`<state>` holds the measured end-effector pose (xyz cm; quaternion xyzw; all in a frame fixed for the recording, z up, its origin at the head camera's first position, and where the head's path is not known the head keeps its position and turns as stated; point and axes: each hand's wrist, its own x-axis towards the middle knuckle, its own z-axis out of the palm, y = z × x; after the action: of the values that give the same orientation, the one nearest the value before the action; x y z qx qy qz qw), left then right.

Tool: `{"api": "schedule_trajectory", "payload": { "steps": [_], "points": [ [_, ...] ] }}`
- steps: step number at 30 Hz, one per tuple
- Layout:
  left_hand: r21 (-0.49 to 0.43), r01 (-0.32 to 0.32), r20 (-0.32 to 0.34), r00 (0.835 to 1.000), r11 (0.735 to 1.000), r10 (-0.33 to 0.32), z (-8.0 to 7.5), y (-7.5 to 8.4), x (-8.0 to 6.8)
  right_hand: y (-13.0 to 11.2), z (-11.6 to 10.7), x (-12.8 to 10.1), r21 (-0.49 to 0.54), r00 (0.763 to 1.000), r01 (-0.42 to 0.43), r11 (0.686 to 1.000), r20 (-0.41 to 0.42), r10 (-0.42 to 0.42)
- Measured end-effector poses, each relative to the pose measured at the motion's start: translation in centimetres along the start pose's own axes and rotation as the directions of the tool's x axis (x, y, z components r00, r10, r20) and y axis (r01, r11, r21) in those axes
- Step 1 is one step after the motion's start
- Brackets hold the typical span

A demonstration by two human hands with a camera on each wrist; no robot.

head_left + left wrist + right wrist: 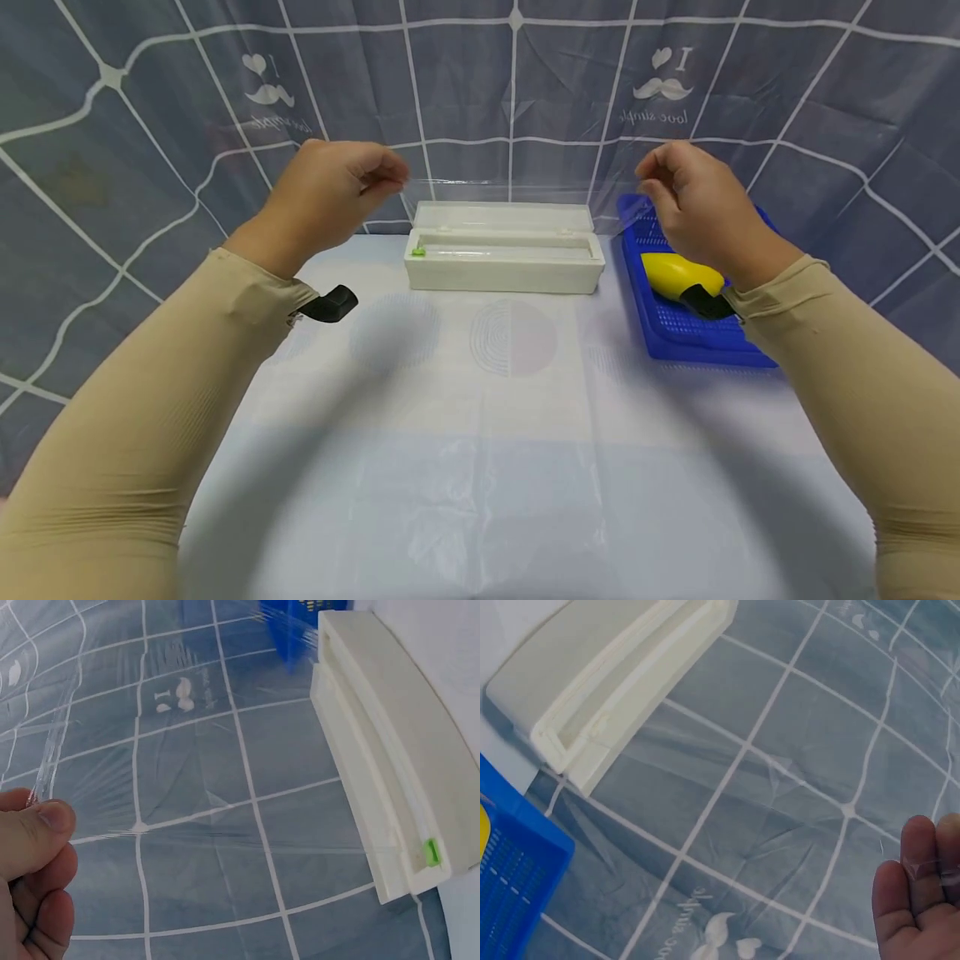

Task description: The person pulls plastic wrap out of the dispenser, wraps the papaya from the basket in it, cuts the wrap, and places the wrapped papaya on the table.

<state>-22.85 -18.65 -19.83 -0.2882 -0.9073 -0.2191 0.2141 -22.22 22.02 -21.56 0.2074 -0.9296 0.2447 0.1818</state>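
A clear sheet of cling film (480, 182) stretches between both raised hands, above and behind a white cling film dispenser (504, 277). My left hand (322, 196) pinches the film's left end between thumb and fingers; the left wrist view shows the gathered film (49, 754) at the thumb tip. On the other side, my right hand (701, 204) holds the right end with bent fingers. In the right wrist view, film crosses its fingers (919, 851), while the thumb is out of sight. The dispenser's lid (502, 217) stands raised, and a green slider (418, 252) sits at its left end.
To the right, under the right forearm, is a blue plastic basket (652, 337) holding a smooth yellow object (675, 273), partly covered by the wrist. A pale patterned cloth (480, 483) covers the table. A grey gridded curtain (465, 83) hangs behind.
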Motion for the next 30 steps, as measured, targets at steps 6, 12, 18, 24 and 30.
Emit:
{"api": "schedule_trajectory", "payload": {
  "steps": [6, 12, 18, 24, 30],
  "points": [
    [0.028, -0.053, -0.059, 0.997, 0.998, 0.055, 0.0, -0.1, -0.6, -0.3, -0.4, -0.7, -0.018, 0.997, 0.065, 0.998, 0.038, -0.064],
    [0.034, -0.074, -0.136, 0.988, 0.997, 0.078, 0.0, 0.3, -1.1, -0.4, -0.5, -1.1, -0.072, 0.985, 0.143, 0.987, -0.088, -0.149],
    [0.051, -0.124, -0.174, 0.976, 0.991, 0.131, -0.3, 0.8, -1.2, -0.3, -0.6, -1.6, -0.100, 0.957, 0.167, 0.981, -0.224, -0.186],
    [0.052, -0.162, -0.194, 0.966, 0.985, 0.170, -0.8, 1.1, -1.4, -0.5, -0.9, -2.1, -0.122, 0.921, 0.197, 0.973, -0.316, -0.226],
    [0.075, -0.181, -0.184, 0.964, 0.981, 0.192, -1.3, 1.3, -1.5, -0.5, -1.3, -2.7, -0.122, 0.894, 0.220, 0.968, -0.371, -0.251]
  ]
}}
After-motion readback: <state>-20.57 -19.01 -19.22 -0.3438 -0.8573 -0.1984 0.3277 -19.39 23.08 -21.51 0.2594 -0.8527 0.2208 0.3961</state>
